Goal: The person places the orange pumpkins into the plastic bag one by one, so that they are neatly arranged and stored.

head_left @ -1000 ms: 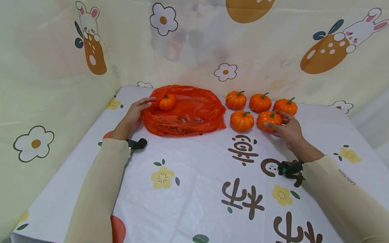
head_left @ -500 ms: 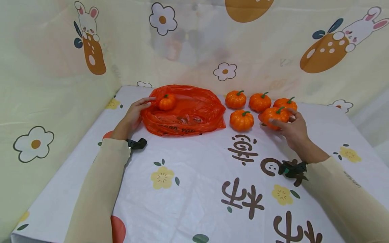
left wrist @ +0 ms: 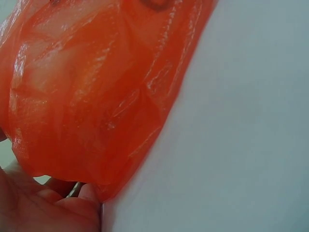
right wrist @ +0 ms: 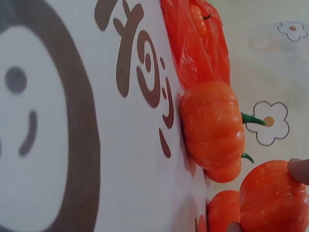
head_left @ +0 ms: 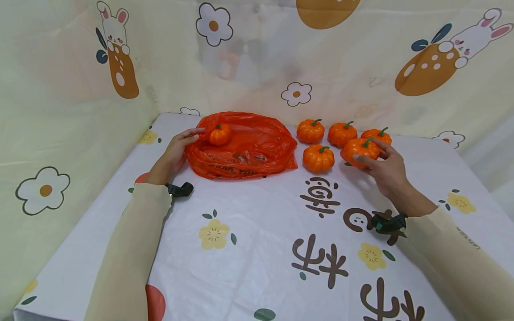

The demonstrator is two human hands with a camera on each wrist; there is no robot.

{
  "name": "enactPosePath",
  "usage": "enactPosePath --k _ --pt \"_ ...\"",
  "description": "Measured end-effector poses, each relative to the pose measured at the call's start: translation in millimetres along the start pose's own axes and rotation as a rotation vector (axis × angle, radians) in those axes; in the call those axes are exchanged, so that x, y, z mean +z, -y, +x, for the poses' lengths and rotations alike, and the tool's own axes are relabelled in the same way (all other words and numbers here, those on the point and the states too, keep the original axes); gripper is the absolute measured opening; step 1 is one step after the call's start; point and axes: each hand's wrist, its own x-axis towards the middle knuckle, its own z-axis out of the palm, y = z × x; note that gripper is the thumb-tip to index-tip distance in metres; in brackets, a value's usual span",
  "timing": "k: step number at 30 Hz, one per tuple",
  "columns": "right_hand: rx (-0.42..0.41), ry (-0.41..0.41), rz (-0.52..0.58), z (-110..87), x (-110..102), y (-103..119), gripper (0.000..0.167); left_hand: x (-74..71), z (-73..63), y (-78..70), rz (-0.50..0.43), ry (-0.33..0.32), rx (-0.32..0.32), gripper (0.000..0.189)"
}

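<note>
A red plastic bag (head_left: 257, 167) lies on the table with its mouth spread wide, and one small orange pumpkin (head_left: 220, 134) sits inside at the left. My left hand (head_left: 176, 150) holds the bag's left rim; in the left wrist view, the fingers (left wrist: 79, 205) are against the bag's edge and partly hidden behind it. My right hand (head_left: 387, 171) grips another pumpkin (head_left: 360, 151) by its right side, thumb in front. In the right wrist view, this held pumpkin (right wrist: 273, 198) appears raised off the table, its green stem out of sight.
Right of the bag stand several more pumpkins with green stems: a near one (head_left: 318, 158), and a back row of a left one (head_left: 310, 131), a middle one (head_left: 342, 134) and a partly covered right one (head_left: 377, 135). A printed cloth wall (head_left: 257, 58) rises behind.
My right hand has taken hold of the front right pumpkin and lifted it, shifting it slightly right and up. The left hand and the bag have stayed put.
</note>
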Motion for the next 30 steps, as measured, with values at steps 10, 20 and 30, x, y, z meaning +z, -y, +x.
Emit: enactPosePath --k 10,20,30 --pt "-0.045 0.028 -0.002 -14.1 14 10 0.091 2.3 -0.4 0.5 -0.045 0.014 0.034 0.039" --pt "-0.102 0.069 -0.052 -29.2 24 21 0.091 2.0 -2.1 -0.3 -0.029 0.003 0.022 0.039" --pt "-0.121 0.143 -0.049 -39.8 37 26 0.088 1.9 -1.0 0.6 -0.032 0.003 0.018 0.040"
